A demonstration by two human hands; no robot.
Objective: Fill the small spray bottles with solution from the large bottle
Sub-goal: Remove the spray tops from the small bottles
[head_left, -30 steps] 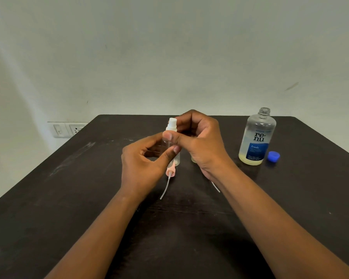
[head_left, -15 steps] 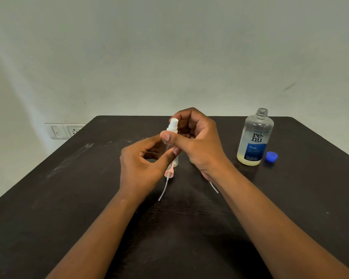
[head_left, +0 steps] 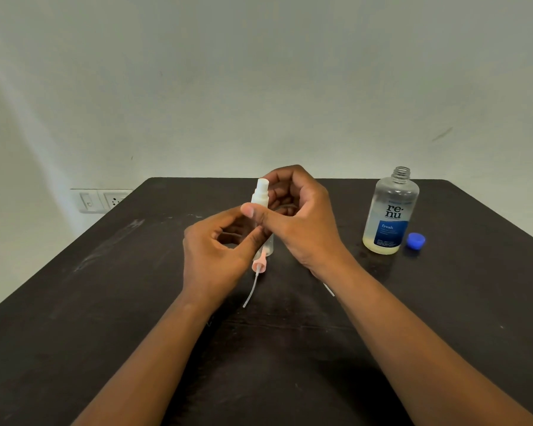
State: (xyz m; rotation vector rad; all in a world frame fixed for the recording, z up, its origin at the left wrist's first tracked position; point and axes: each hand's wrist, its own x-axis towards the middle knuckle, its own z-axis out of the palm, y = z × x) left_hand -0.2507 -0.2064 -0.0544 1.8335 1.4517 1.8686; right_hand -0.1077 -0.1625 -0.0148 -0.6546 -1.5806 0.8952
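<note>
Both hands [head_left: 302,216] grip a small spray bottle [head_left: 260,195] above the table [head_left: 105,302].

There is one view only, from a wide-angle camera worn on the person's head. It looks forward and down over the dark desk [head_left: 105,348] toward a pale wall [head_left: 259,87] at the far edge. It sits close: both forearms run in from the bottom corners and meet near the middle, where the left hand [head_left: 216,253] and right hand [head_left: 299,222] form the grip on a small spray bottle [head_left: 260,195]. Right of the grip, farther back, stands the large bottle [head_left: 390,213]. Left of the grip, beyond the desk's corner, a wall socket [head_left: 102,200] shows. With no second view, nothing is shared.
</note>
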